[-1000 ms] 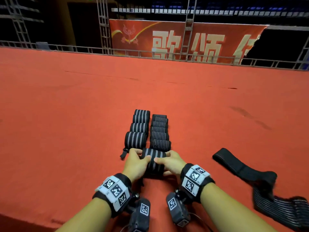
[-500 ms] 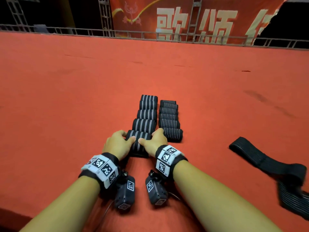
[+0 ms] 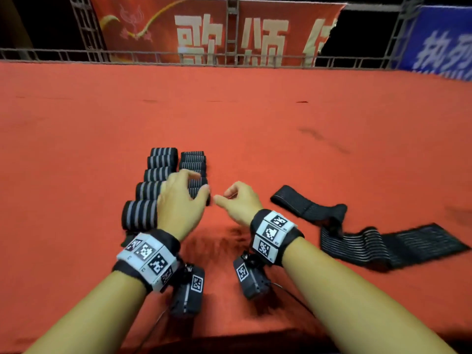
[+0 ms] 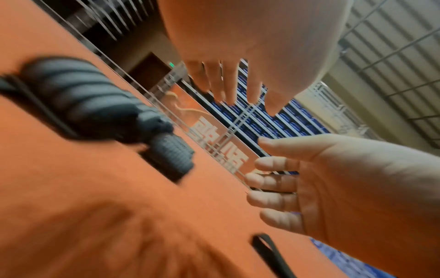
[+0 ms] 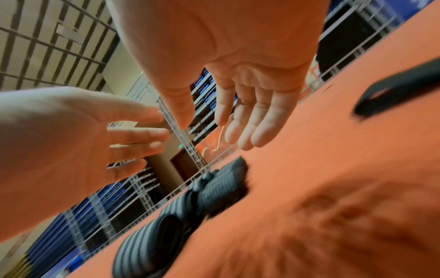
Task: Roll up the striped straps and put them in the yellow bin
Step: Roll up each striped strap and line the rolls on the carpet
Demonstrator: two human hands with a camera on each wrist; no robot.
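Note:
Two columns of rolled striped straps lie on the red carpet. The nearest roll (image 3: 139, 215), with wide grey stripes, closes the left column, and a loose tail sticks out under it. The right column of finely striped rolls (image 3: 192, 160) is partly hidden by my left hand (image 3: 189, 194). That hand hovers above the rolls with relaxed fingers and holds nothing. My right hand (image 3: 235, 200) hangs empty just right of it, fingers loosely bent. An unrolled striped strap (image 3: 383, 245) with a black end (image 3: 301, 204) lies flat to the right. No yellow bin is in view.
The red carpet (image 3: 281, 139) stretches far ahead to a metal railing (image 3: 229, 58) with banners behind it. Its near edge (image 3: 229, 338) drops off under my forearms. In the left wrist view a black strap loop (image 4: 269, 252) lies on the carpet.
Both hands have let go of the nearest roll, which now lies at the near end of the left column. The hands have lifted and shifted right, toward the unrolled strap.

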